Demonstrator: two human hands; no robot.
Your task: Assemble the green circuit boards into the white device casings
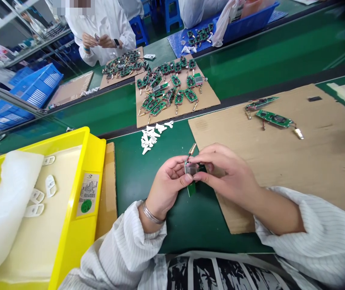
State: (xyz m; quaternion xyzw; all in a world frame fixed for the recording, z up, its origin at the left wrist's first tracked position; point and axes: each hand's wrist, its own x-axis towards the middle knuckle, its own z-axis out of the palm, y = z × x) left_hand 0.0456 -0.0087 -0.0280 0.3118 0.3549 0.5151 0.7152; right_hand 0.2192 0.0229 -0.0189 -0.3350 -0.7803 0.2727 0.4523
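Both hands meet over the green desk, just ahead of the body. Left hand, bracelet at the wrist, pinches a small green circuit board between thumb and curled fingers. Right hand closes on the same board from the other side, fingertips pressed together at its upper end. What they grip is hidden, possibly a silver component. A short metal-tipped lead sticks up from the board.

Board is held off the desk, at the near-left edge of a large cardboard sheet, which carries two more boards at its far side.

Left: yellow bin with white plastic shells inside. Beyond the hands: loose pile of white plastic pieces, then a second cardboard sheet crowded with boards. A co-worker's hands are busy across the desk.
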